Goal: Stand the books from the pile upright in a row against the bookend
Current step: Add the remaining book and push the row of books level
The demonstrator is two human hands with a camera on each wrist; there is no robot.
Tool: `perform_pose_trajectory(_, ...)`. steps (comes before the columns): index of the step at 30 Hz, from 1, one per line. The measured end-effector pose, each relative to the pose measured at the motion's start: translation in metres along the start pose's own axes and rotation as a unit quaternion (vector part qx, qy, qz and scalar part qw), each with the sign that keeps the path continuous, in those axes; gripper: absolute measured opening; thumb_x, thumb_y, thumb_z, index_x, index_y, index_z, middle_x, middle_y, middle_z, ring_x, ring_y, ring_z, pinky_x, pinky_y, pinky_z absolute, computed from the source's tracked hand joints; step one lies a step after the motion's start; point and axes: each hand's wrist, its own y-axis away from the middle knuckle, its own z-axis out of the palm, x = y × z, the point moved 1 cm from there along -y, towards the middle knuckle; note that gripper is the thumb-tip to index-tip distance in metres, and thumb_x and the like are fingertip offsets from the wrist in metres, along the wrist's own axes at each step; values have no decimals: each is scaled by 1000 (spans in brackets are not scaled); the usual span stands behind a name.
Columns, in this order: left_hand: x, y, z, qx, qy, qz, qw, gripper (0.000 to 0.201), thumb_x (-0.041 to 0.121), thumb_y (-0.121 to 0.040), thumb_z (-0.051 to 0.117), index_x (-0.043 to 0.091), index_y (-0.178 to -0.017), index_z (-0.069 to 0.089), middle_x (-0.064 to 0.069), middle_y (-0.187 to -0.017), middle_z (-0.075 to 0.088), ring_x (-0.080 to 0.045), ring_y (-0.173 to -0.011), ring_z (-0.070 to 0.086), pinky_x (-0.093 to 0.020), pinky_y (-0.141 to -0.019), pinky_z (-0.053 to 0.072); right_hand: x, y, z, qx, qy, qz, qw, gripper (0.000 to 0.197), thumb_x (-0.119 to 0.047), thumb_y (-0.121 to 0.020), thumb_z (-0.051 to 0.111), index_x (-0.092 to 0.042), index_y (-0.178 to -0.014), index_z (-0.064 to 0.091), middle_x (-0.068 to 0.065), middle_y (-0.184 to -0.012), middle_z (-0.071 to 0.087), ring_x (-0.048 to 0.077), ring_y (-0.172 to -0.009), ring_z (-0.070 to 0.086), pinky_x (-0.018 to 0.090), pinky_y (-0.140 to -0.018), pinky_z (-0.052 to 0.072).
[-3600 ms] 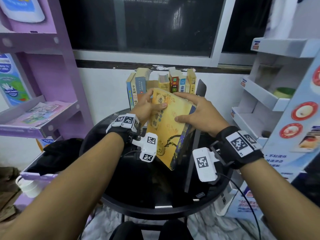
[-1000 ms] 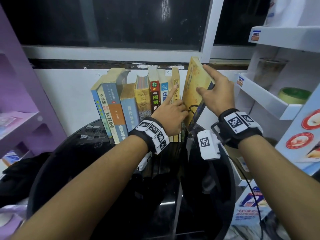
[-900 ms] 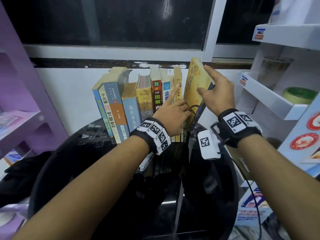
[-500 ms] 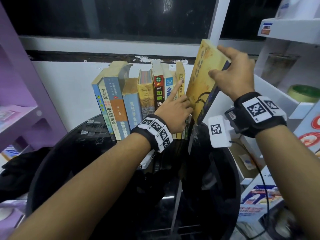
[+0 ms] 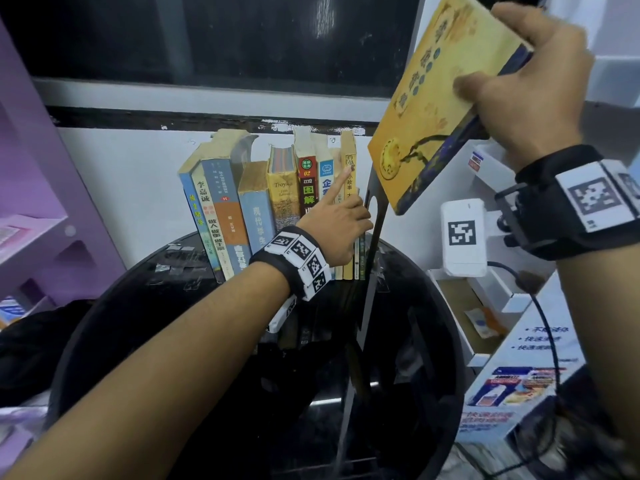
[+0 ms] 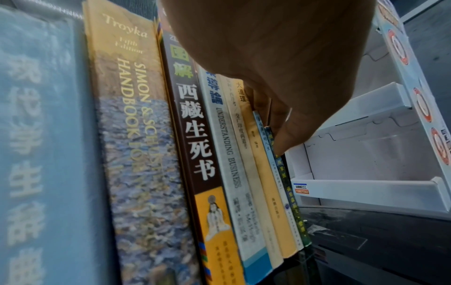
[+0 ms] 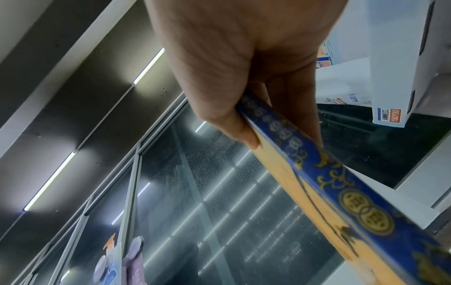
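Observation:
A row of books (image 5: 277, 202) stands upright on the round black table (image 5: 166, 306), backed by the white wall. A thin black bookend (image 5: 375, 237) rises at the row's right end. My left hand (image 5: 336, 223) rests against the spines, index finger straight on a yellow spine. In the left wrist view a fingertip of this hand (image 6: 280, 142) presses the thin books at the right end of the row (image 6: 190, 135). My right hand (image 5: 512, 64) grips a large yellow book with a blue spine (image 5: 436, 98), tilted in the air above and right of the bookend. Thumb and fingers of that hand (image 7: 284, 142) pinch the book (image 7: 329, 192).
A white display shelf (image 5: 491, 174) stands close on the right, just under the raised book. A purple shelf unit (image 5: 34, 168) is on the left, with a dark bag (image 5: 27, 348) below it. A dark window (image 5: 242, 39) runs above the wall.
My right hand has lifted the yellow book up and to the right, away from the row's end. The left hand has stayed on the spines.

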Motion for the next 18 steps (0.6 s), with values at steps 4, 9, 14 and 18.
perform_pose_trajectory(4, -8, 4, -2, 4, 6, 31, 999, 52, 31, -79, 51, 24, -130, 57, 6, -124, 61, -18, -126, 45, -60, -112, -17, 3, 0, 4, 1, -11, 17, 1000, 60, -12, -76, 73, -20, -133, 55, -13, -125, 59, -2, -109, 57, 17, -87, 53)
perform_pose_trajectory(9, -11, 7, -5, -1, -2, 38, 999, 53, 33, -82, 50, 26, -135, 53, 8, -133, 56, -15, -132, 40, -60, -112, -18, 27, 7, 23, -22, 34, 46, 998, 61, -12, -78, 72, -22, -135, 55, -16, -124, 57, -5, -107, 51, 8, -89, 47)
perform_pose_trajectory(14, -8, 5, -6, 0, -1, 32, 999, 53, 32, -82, 50, 25, -134, 53, 8, -134, 56, -16, -132, 40, -59, -110, -22, 53, 23, 48, -33, 70, 80, 994, 67, -18, -76, 70, -29, -139, 50, -5, -130, 60, 21, -119, 54, 42, -97, 51)
perform_pose_trajectory(18, -8, 5, -5, -5, -13, 28, 1000, 51, 33, -81, 48, 25, -130, 57, 7, -129, 58, -16, -130, 42, -59, -111, -20, 60, 34, 67, -45, 90, 60, 993, 61, -11, -84, 65, -23, -141, 47, 3, -130, 60, 18, -108, 60, 37, -94, 53)
